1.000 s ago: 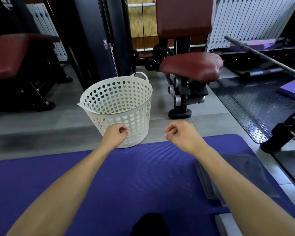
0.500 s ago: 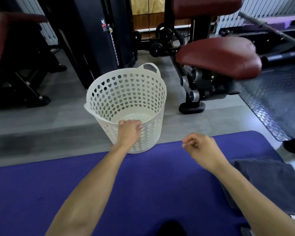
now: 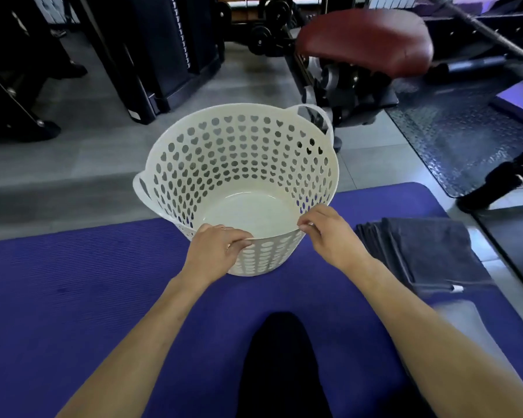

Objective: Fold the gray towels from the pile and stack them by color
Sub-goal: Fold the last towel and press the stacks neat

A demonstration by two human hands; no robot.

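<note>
Gripping hands on unlabelled white basket rim.

Bare purple mat leftward; basket ahead; towel stack rightward

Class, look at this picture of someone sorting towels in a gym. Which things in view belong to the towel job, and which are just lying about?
Part of the job:
white basket, empty, gripped at its near rim by the left hand and right hand
stack of folded gray towels
purple mat under them

Just lying about:
maroon padded seat
barbell
black rubber floor mat
</note>
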